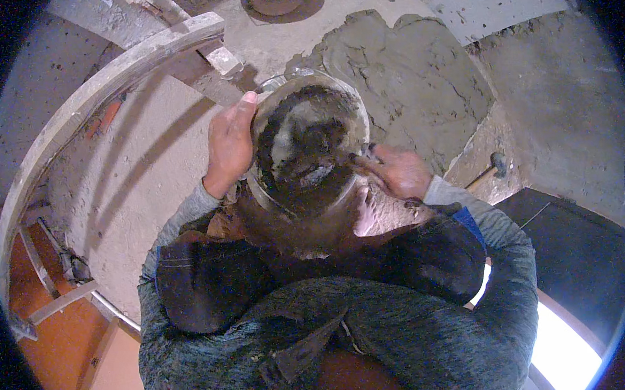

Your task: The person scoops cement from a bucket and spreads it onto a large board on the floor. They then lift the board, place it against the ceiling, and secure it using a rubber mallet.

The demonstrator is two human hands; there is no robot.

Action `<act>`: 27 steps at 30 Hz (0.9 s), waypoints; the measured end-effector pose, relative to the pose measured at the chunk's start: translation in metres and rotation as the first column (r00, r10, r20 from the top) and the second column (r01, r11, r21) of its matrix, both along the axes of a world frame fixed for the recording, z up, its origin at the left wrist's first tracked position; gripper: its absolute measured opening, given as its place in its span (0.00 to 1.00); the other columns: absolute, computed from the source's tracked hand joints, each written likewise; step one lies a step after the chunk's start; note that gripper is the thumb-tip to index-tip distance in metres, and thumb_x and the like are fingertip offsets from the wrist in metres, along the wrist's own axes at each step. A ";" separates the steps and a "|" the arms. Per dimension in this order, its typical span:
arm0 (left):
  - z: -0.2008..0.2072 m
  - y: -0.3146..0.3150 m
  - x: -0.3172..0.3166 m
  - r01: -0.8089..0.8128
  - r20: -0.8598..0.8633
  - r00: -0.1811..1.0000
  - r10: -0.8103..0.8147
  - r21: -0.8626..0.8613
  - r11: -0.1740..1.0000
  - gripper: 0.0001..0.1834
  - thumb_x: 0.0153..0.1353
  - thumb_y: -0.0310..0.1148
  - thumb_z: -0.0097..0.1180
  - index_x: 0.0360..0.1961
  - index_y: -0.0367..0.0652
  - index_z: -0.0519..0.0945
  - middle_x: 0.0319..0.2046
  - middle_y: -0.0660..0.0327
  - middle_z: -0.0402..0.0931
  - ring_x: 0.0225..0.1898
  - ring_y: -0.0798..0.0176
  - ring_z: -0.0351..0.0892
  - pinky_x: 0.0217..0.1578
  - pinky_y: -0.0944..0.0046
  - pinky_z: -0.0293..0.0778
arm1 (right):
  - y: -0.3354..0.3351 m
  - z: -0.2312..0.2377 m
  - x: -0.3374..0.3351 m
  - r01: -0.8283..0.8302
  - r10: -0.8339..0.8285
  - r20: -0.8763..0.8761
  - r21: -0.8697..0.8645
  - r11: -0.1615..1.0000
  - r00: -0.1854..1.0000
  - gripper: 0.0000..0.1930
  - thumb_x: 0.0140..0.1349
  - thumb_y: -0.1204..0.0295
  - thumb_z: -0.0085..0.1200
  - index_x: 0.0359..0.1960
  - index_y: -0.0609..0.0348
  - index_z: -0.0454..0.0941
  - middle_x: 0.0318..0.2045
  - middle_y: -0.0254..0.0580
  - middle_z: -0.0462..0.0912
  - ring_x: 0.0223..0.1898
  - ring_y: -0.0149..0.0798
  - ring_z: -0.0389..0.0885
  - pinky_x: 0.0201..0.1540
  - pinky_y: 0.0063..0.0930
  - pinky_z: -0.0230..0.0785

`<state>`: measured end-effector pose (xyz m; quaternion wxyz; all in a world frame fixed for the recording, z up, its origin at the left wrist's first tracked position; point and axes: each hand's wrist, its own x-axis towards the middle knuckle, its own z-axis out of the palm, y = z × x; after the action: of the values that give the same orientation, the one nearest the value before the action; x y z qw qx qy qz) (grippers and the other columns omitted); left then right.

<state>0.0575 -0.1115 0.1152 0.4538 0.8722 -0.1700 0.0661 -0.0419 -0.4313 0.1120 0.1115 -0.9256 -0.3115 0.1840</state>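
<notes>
Between my knees stands a round bucket [357,113] with a pale, mortar-smeared rim and wall. Dark, wet residue coats its inside. My left hand [230,139] is closed on the bucket's left side, its thumb up by the rim. On the opposite side, my right hand [400,171] has its fingers curled at the rim around what looks like a dark-handled tool [358,159], which points into the bucket. A shiny patch lies low in the bucket; whether it is part of the tool, I cannot tell. Motion blurs the right hand slightly.
Wet grey mortar [419,79] is heaped beyond the bucket to the right. A hammer [496,165] lies near a black panel [565,233]. A long pale wooden beam [79,121] spans the left side. At the far edge is a round basin [276,5].
</notes>
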 end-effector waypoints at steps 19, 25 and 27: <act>-0.002 -0.018 -0.001 -0.137 -0.182 0.977 0.108 -0.156 0.978 0.24 0.72 0.43 0.42 0.34 0.30 0.80 0.23 0.45 0.73 0.25 0.56 0.70 0.32 0.56 0.67 | 0.022 -0.080 -0.023 0.437 -0.278 -0.402 0.384 0.814 0.872 0.18 0.67 0.56 0.48 0.46 0.56 0.77 0.36 0.57 0.82 0.39 0.56 0.82 0.41 0.46 0.73; -0.003 -0.017 -0.002 -0.142 -0.154 0.981 0.121 -0.134 0.981 0.24 0.71 0.43 0.44 0.36 0.30 0.80 0.24 0.48 0.76 0.27 0.59 0.72 0.34 0.58 0.68 | 0.045 -0.033 -0.011 0.525 -0.329 -0.612 0.169 0.834 0.719 0.21 0.68 0.50 0.46 0.45 0.53 0.79 0.33 0.50 0.84 0.35 0.50 0.83 0.38 0.46 0.73; 0.009 -0.021 -0.002 -0.192 -0.276 0.948 0.156 -0.110 0.975 0.24 0.71 0.43 0.44 0.35 0.30 0.80 0.24 0.49 0.76 0.27 0.60 0.72 0.34 0.58 0.68 | 0.043 -0.028 -0.005 0.470 -0.302 -0.660 0.089 0.878 0.688 0.20 0.66 0.55 0.52 0.48 0.58 0.79 0.33 0.49 0.84 0.32 0.42 0.82 0.37 0.39 0.74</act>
<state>0.0555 -0.1323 0.1238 0.5229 0.8520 -0.0251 -0.0002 -0.0473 -0.3888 0.0840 0.3612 -0.8330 -0.0735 0.4126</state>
